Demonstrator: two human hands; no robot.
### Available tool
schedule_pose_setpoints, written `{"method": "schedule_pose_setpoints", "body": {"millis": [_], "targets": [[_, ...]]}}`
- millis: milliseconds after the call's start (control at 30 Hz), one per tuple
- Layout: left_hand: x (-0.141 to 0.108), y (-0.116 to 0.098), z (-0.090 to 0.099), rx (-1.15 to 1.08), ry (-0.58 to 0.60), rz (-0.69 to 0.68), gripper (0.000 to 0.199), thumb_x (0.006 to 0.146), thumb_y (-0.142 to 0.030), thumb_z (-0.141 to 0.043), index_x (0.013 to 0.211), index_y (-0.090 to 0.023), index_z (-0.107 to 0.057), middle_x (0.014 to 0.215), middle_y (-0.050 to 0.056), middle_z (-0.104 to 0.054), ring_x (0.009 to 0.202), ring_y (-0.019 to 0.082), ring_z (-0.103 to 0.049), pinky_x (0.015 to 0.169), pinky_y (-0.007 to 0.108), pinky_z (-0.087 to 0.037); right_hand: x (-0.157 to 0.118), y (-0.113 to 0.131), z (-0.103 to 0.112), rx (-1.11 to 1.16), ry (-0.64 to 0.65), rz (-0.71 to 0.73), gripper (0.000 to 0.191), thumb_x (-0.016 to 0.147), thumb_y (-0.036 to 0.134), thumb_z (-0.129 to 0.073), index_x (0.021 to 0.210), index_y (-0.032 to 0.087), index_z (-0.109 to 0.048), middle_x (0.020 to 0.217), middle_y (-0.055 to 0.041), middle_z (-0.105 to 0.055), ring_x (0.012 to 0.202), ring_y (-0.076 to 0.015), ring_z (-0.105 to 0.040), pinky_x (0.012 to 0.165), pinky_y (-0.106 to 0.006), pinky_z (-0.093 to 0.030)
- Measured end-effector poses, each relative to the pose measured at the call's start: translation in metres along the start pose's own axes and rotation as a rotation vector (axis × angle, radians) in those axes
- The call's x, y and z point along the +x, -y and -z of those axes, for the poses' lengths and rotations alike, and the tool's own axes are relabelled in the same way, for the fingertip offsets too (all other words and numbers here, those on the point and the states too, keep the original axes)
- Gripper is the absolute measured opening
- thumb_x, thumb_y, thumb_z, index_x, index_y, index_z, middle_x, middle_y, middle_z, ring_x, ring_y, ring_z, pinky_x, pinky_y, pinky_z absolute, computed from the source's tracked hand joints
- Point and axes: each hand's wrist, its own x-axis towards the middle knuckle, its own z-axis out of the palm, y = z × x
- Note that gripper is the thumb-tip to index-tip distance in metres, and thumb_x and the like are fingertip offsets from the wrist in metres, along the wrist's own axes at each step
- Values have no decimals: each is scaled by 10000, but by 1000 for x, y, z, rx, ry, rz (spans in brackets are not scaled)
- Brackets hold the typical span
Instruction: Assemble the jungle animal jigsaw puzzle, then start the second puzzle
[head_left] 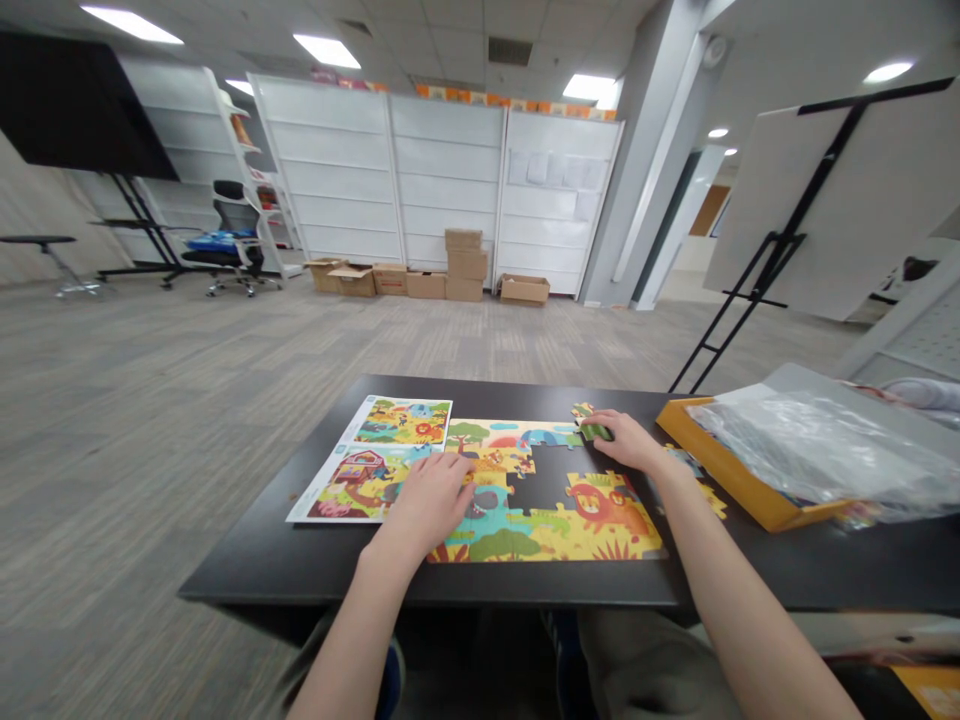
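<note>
A partly assembled jigsaw puzzle (502,545) of cartoon animals lies on a black table (330,575), with a dark gap in its middle and upper right. My left hand (437,495) rests flat on the puzzle's left side, fingers stretched out and holding nothing. At the upper right corner, my right hand (624,440) has its fingers closed on a green puzzle piece (596,432). Just beyond those fingers lies another loose piece (582,410). Left of the puzzle is a printed picture sheet (341,505), partly covered by my left hand.
An orange-edged box (739,480) holding crumpled clear plastic (802,440) stands on the table's right. Loose puzzle pieces (712,500) lie between it and my right forearm. Cardboard boxes (465,265) line the far shelving. A whiteboard stand (780,240) rises behind the table at right.
</note>
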Motion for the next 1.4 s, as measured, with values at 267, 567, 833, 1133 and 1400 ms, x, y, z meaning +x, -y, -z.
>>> {"method": "schedule_pose_setpoints", "body": {"millis": [267,567,833,1133,1400], "targets": [[0,2,-2,-24,-11,-5,208,985,-241,-498,1108,-199,-659,1186,104,-704,1160,283,-623,1047,458,-433,-4,3,5,26,45,-35,392,806,182,-622,1165,224,-773,1300,-130,-669,1144,-277,-674,1097,-396,-463],[1,-1,0,-9,6,-7,209,979,-242,-498,1102,-189,-658,1170,112,-697,1146,279,-630,1038,441,-447,-8,5,11,93,59,-76,446,780,204,-651,1218,238,-726,1266,-92,-695,1077,-251,-683,936,-325,-536],[1,-1,0,-4,9,-7,196,983,-245,-498,1100,-196,-648,1179,106,-693,1154,281,-624,1033,441,-446,-6,7,10,118,54,-36,400,794,238,-664,1188,227,-733,1221,-99,-715,1061,-262,-680,967,-372,-526],[1,1,-1,2,11,-9,187,982,-248,-506,1091,-203,-650,1165,100,-692,1153,279,-627,1029,430,-447,0,0,1,62,31,-196,542,882,261,-485,1409,236,-606,1408,-81,-652,1303,-327,-555,1105,-505,-421],[0,0,-1,10,12,-11,194,989,-248,-494,1094,-190,-647,1175,107,-687,1158,285,-619,1029,441,-449,-3,-15,-4,-82,40,-375,489,957,307,-385,1375,228,-626,1410,-126,-641,1295,-399,-557,1054,-592,-442]]}}
